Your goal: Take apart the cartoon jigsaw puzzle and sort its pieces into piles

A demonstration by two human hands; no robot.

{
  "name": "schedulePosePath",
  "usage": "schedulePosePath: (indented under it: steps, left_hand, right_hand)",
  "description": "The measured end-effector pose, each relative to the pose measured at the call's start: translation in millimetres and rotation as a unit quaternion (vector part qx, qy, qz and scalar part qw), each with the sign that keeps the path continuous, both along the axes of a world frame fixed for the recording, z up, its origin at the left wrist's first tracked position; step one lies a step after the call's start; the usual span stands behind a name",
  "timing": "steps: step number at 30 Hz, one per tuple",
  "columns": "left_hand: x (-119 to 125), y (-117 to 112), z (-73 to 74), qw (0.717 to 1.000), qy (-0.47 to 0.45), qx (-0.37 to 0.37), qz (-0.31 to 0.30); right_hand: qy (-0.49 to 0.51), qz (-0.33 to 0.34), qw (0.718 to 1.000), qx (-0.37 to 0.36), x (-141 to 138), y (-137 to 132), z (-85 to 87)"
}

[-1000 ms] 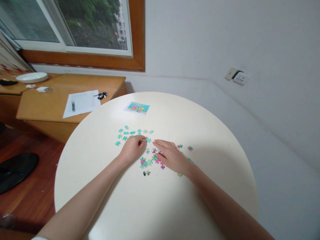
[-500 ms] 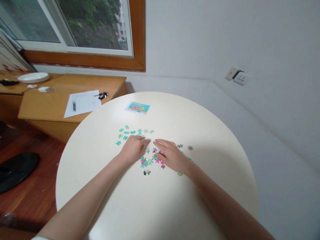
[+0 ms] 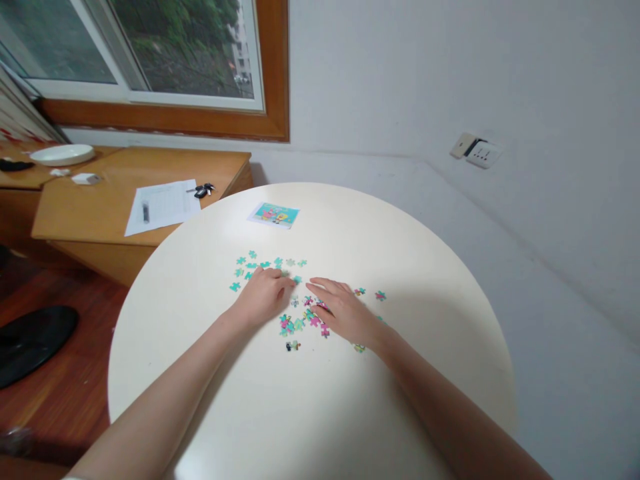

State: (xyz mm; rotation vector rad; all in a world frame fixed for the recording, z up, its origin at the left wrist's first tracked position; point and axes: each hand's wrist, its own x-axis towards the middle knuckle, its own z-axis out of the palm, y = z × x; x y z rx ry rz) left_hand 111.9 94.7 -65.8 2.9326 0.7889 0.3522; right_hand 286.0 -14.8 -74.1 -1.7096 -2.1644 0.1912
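On the round white table, my left hand (image 3: pixel 270 291) is bent over loose teal jigsaw pieces (image 3: pixel 251 265), its fingers curled together. A teal piece (image 3: pixel 297 280) lies right by its fingertips; what is under the fingers is hidden. My right hand (image 3: pixel 343 308) rests palm down with its fingers spread, partly covering pink and multicoloured jigsaw pieces (image 3: pixel 315 321). Between the hands is a pale piece (image 3: pixel 295 302). Closer to me lies a dark-and-green piece (image 3: pixel 293 346). More pieces, among them a pink and teal one (image 3: pixel 381 295), lie around my right hand.
A teal cartoon picture card (image 3: pixel 275 215) lies toward the far side of the table (image 3: pixel 320 413). Left of it, a wooden desk (image 3: pixel 105 200) carries a paper sheet (image 3: pixel 170 207), keys (image 3: pixel 204 191) and a white dish (image 3: pixel 63 155). A wall with a socket (image 3: pixel 483 154) stands behind.
My left hand has drawn slightly left, leaving more of the teal piece at its fingertips showing. My right hand and the pieces are where they were; the view has shifted a little.
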Motion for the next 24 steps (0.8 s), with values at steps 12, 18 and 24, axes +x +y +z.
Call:
schedulePosePath:
  steps: [12,18,24]
  left_hand:
    - [-6,16,-4.4,0.976,-0.132,-0.115,0.130]
    - [-17,30,4.3,0.941,-0.187,-0.197,0.204]
    - [-20,33,3.3,0.913,-0.213,-0.302,0.173]
  right_hand:
    - [-0.006,-0.001,1.000,-0.005,-1,0,1.4]
    - [-0.008,-0.003,1.000,-0.008,-1,0,1.7]
    - [-0.009,0.003,1.000,-0.004,1,0,-0.9]
